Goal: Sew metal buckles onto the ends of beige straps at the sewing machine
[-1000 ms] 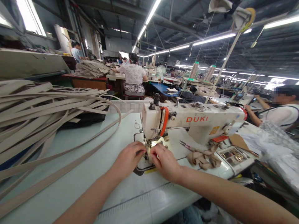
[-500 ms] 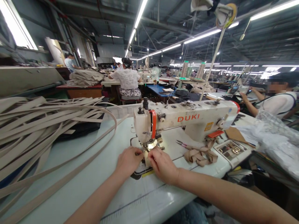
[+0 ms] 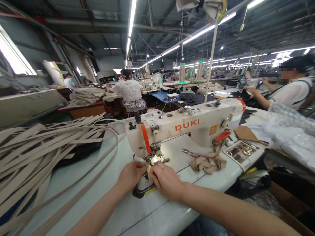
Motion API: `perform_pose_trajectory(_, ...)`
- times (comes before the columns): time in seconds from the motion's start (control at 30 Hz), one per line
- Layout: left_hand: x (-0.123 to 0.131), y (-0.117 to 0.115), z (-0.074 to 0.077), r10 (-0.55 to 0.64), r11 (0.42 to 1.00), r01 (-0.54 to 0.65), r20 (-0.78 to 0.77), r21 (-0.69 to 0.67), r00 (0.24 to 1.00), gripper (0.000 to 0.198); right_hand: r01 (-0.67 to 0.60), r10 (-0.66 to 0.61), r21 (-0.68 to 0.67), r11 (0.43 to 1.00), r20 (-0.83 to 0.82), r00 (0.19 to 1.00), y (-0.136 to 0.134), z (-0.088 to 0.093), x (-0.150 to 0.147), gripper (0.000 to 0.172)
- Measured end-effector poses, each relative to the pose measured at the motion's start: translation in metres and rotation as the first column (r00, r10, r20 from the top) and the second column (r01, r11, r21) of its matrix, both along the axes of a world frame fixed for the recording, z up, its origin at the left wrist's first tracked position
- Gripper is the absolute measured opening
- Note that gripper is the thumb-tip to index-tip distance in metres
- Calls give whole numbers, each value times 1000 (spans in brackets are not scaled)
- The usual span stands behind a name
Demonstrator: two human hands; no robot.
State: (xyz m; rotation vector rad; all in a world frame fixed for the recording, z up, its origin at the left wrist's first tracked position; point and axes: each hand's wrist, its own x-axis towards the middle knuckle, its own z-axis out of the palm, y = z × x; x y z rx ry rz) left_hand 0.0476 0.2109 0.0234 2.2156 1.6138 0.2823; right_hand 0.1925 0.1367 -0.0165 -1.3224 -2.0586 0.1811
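Note:
My left hand (image 3: 131, 175) is closed in a pinch just left of the needle area of a white sewing machine (image 3: 188, 126) marked DUKI. Close by on the other side, my right hand (image 3: 167, 180) has its fingers curled together under the lit machine head. A narrow pale piece (image 3: 149, 171) shows between the hands; my fingers hide most of it, and what each hand pinches cannot be made out. Long beige fabric straps (image 3: 81, 178) run across the table to the left of my left arm.
A heap of beige straps (image 3: 31, 147) covers the left side. Right of my hands lie a folded beige strap (image 3: 208, 164), thread snips (image 3: 187, 152) and a tray (image 3: 243, 152) with small metal parts. Clear plastic sheeting (image 3: 290, 127) is at the right. Co-workers sit at other tables.
The view has turned slightly right and tilted, so the machine and both hands appear farther left. My hands stay by the needle area, with their grips looking the same.

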Motion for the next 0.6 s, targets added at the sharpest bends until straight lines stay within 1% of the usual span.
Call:
perform_pose_trajectory(0.13,-5,7,-4,45,997,-41,74,-63,996,20,-44,43,-12,999,-31,999,0,2,1,11)
perform_pose_trajectory(0.3,-12,10,-9,85,989,-61,179,-138,980,22,-97,89,-43,994,-157,984,1,-1,4,9)
perform_pose_trajectory(0.37,-15,5,-11,90,988,-61,216,-141,972,25,-81,62,-72,994,-234,970,3,-4,5,9)
perform_pose_trajectory(0.43,-18,-5,-14,98,990,-71,239,-118,966,26,-38,1,-109,993,-320,947,4,-7,6,9)
perform_pose_trajectory(0.5,-21,-17,-17,101,993,-84,249,-78,963,25,-4,-55,-148,989,-393,918,6,-8,7,9)
perform_pose_trajectory(0.6,-24,-34,-21,86,996,-86,247,-11,965,23,1,-82,-173,985,-459,885,7,-8,7,7)
